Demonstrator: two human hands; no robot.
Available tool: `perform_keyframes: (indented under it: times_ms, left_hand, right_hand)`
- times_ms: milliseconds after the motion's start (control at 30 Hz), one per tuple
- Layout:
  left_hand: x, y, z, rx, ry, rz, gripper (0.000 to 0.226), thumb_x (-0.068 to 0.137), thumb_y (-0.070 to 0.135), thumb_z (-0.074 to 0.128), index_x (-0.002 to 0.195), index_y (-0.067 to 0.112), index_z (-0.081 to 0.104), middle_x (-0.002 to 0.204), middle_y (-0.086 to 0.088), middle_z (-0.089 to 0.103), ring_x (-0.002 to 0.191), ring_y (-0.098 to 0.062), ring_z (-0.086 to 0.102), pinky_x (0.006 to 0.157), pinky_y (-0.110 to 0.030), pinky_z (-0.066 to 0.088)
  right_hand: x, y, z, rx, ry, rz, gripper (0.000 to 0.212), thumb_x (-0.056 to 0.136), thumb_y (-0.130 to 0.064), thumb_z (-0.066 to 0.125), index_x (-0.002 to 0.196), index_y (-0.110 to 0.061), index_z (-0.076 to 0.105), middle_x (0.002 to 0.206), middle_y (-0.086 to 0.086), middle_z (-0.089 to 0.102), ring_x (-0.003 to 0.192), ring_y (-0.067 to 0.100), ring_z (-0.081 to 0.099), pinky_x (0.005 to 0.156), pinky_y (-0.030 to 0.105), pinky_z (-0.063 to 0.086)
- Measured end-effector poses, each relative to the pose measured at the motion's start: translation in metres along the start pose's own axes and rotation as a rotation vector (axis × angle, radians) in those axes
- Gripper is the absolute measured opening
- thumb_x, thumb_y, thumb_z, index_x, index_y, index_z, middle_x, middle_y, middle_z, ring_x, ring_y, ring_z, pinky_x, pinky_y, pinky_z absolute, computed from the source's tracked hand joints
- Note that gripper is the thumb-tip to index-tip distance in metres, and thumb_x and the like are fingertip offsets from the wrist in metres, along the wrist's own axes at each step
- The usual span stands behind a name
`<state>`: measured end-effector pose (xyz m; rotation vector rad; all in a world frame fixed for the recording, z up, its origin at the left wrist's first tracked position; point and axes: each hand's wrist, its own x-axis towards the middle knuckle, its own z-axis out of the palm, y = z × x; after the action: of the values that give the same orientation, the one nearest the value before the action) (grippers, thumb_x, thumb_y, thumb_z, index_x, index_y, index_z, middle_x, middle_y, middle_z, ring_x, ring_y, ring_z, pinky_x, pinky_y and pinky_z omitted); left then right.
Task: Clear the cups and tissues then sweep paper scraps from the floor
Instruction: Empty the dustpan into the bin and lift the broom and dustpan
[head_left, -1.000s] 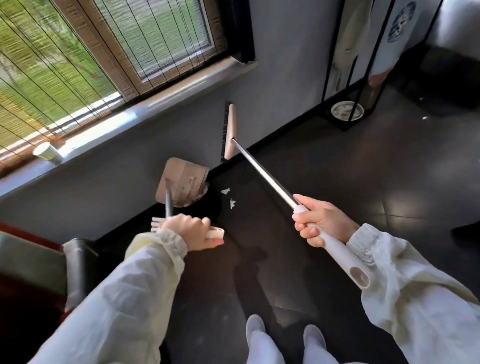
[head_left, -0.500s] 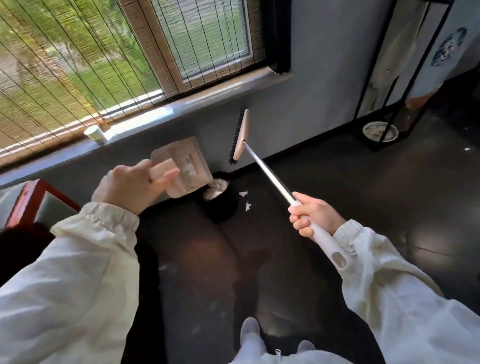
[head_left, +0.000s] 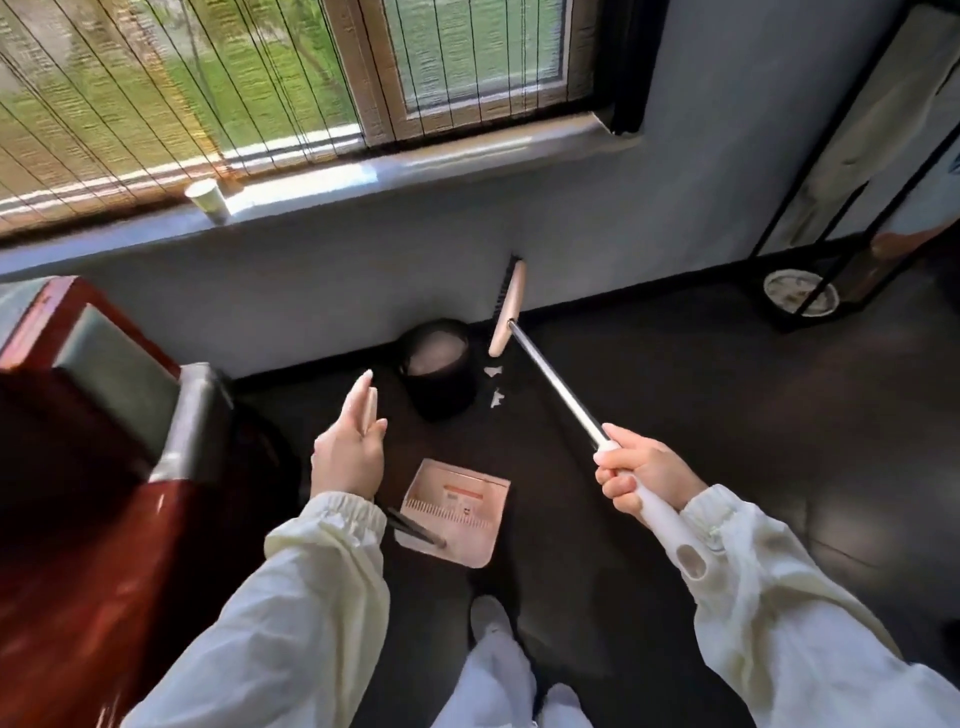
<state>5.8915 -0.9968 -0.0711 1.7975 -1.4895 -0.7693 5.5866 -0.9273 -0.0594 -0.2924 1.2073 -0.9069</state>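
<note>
My right hand (head_left: 639, 473) grips the white grip of a broom (head_left: 556, 384). Its beige head (head_left: 506, 312) is raised on edge against the grey wall. Two white paper scraps (head_left: 496, 387) lie on the dark floor just below the broom head, next to a black bin (head_left: 441, 374). My left hand (head_left: 348, 457) holds the beige handle top of a long-handled dustpan. The pink pan (head_left: 452, 514) hangs low by my feet, its open face turned up towards me. A paper cup (head_left: 207, 200) stands on the windowsill.
A red-framed chair with a green cushion (head_left: 104, 395) stands close on my left. At the right a black metal rack (head_left: 841, 218) has a round bowl (head_left: 800, 299) on its base. The bin holds pale waste.
My left hand has swung the dustpan down from over the bin to a low position near my feet. The broom has stayed raised by the wall. My view has tilted downward.
</note>
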Motion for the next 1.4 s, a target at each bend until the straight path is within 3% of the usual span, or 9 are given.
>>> perform_keyframes:
  times_ms: [200,400,633,800,933,1133,1267,1400]
  left_hand:
    - [0.033,-0.022,0.061,-0.019,0.057,-0.149,0.064,0.089,0.010,0.058,0.130,0.055,0.039,0.117,-0.005,0.065,0.114,-0.024,0.059,0.097,-0.037,0.042]
    - [0.066,-0.001,0.120,-0.048,0.009,-0.188,0.061,0.089,0.008,0.058,0.136,0.044,0.043,0.113,-0.004,0.065,0.107,-0.021,0.060,0.086,-0.024,0.037]
    - [0.105,0.019,0.179,-0.046,0.045,-0.234,0.069,0.089,0.009,0.058,0.124,0.063,0.036,0.109,-0.003,0.065,0.106,-0.021,0.061,0.088,-0.028,0.041]
    - [0.123,0.031,0.227,-0.087,0.139,-0.325,0.074,0.089,0.005,0.058,0.124,0.067,0.039,0.096,0.022,0.056,0.108,-0.011,0.059,0.095,-0.029,0.042]
    - [0.141,0.046,0.252,-0.047,0.199,-0.344,0.074,0.088,0.003,0.059,0.125,0.064,0.040,0.106,0.022,0.057,0.107,0.006,0.054,0.100,-0.032,0.042]
    - [0.159,0.050,0.267,0.009,0.323,-0.396,0.076,0.085,0.000,0.063,0.124,0.063,0.045,0.099,0.028,0.060,0.103,0.016,0.055,0.097,-0.021,0.042]
    - [0.161,0.047,0.264,0.025,0.365,-0.421,0.076,0.084,-0.002,0.064,0.120,0.062,0.048,0.101,0.025,0.063,0.104,0.015,0.055,0.095,-0.007,0.038]
    - [0.166,0.048,0.263,0.016,0.383,-0.413,0.072,0.083,-0.004,0.064,0.114,0.060,0.053,0.102,0.024,0.062,0.100,0.018,0.055,0.092,-0.004,0.037]
  right_hand:
    - [0.058,-0.030,-0.003,-0.056,0.047,0.097,0.058,0.094,0.007,0.043,0.145,-0.016,0.027,0.060,0.006,0.040,0.033,0.004,0.037,0.028,0.014,0.028]
    - [0.111,-0.071,-0.027,-0.160,0.098,0.181,0.063,0.094,0.007,0.043,0.148,-0.018,0.024,0.063,0.007,0.040,0.032,0.005,0.037,0.029,0.014,0.028]
    - [0.188,-0.145,-0.068,-0.348,0.107,0.274,0.067,0.093,0.007,0.044,0.151,-0.018,0.019,0.064,0.008,0.040,0.032,0.004,0.038,0.031,0.014,0.030]
    - [0.271,-0.215,-0.096,-0.551,0.057,0.330,0.062,0.093,0.009,0.041,0.148,-0.016,0.024,0.062,0.007,0.038,0.029,0.004,0.037,0.031,0.013,0.028]
    - [0.339,-0.267,-0.101,-0.676,0.004,0.413,0.055,0.097,0.001,0.037,0.149,-0.007,0.022,0.061,0.005,0.034,0.028,0.006,0.035,0.031,0.013,0.027]
    - [0.412,-0.289,-0.081,-0.932,-0.068,0.432,0.058,0.095,0.002,0.041,0.147,-0.018,0.027,0.064,0.006,0.039,0.046,0.010,0.037,0.033,0.012,0.032]
    - [0.424,-0.282,-0.076,-0.959,-0.050,0.549,0.056,0.096,-0.002,0.039,0.144,-0.028,0.031,0.064,0.005,0.038,0.041,0.008,0.038,0.035,0.011,0.033]
    - [0.410,-0.276,-0.086,-1.055,-0.074,0.605,0.062,0.097,-0.003,0.037,0.149,-0.032,0.020,0.061,0.004,0.037,0.046,0.009,0.036,0.035,0.013,0.032]
